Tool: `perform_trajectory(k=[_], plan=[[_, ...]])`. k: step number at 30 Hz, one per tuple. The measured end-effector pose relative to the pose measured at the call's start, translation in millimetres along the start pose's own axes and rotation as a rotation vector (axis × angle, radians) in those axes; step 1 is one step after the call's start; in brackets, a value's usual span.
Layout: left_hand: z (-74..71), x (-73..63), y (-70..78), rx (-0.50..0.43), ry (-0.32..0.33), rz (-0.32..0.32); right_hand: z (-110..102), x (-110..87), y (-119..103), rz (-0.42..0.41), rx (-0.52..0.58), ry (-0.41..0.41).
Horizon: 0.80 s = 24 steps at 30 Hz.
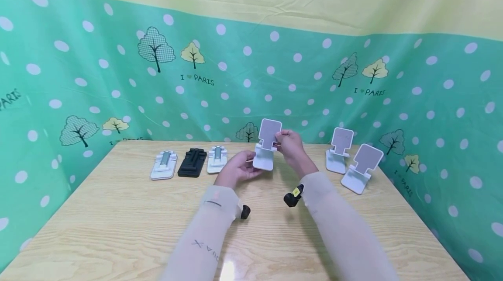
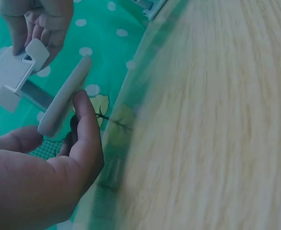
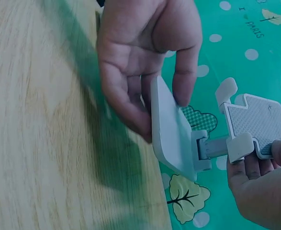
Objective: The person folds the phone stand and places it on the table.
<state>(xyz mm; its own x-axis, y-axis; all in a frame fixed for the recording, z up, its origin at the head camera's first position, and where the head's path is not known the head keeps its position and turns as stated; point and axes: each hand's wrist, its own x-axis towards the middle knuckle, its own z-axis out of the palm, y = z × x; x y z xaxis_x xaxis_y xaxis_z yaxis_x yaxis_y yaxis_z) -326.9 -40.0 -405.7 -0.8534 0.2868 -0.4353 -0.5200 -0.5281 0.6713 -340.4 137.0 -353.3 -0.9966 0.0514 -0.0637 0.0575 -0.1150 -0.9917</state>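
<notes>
A white phone stand (image 1: 264,158), unfolded, is held up over the far middle of the table between both hands. Its base is pinched between the thumb and fingers of my left hand (image 1: 238,168), which comes from the left. My right hand (image 1: 291,144) pinches the right edge of the grey-padded upper plate (image 1: 269,134). In the right wrist view, an extended grey post (image 3: 214,147) joins the base (image 3: 171,129) to the plate. The left wrist view shows the plate's smooth back (image 2: 8,72) and small lips at its lower edge.
On the left of the wooden table (image 1: 129,220) lie a folded white stand (image 1: 164,165), a folded black stand (image 1: 192,163) and another folded white one (image 1: 217,161). Two unfolded white stands (image 1: 342,139) stand at the right. A green dotted cloth (image 1: 118,75) hangs behind the table.
</notes>
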Motion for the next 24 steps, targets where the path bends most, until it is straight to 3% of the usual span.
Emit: perform_trajectory(k=[8, 12, 14, 19, 21, 24], plan=[[-0.8, 1.4, -5.0, -0.093, 0.000, -0.017, 6, 0.4, 0, -0.048, -0.004, 0.009], [-2.1, 2.2, -7.6, -0.099, 0.007, -0.009, 5, 0.2, -2, -0.133, -0.129, 0.036], [-2.3, 3.0, -8.5, -0.099, 0.009, -0.009, 3, 1.2, -5, -0.219, -0.240, 0.045], [-0.2, 3.8, -10.3, -0.093, -0.006, -0.030, -1, 4.9, -17, -0.448, -0.642, 0.025], [0.7, 3.4, -11.2, -0.086, -0.013, -0.036, -2, 5.6, -23, -0.504, -0.809, 0.002], [1.2, 2.6, -12.6, -0.070, -0.015, -0.032, -4, 7.0, -30, -0.552, -0.977, -0.064]])
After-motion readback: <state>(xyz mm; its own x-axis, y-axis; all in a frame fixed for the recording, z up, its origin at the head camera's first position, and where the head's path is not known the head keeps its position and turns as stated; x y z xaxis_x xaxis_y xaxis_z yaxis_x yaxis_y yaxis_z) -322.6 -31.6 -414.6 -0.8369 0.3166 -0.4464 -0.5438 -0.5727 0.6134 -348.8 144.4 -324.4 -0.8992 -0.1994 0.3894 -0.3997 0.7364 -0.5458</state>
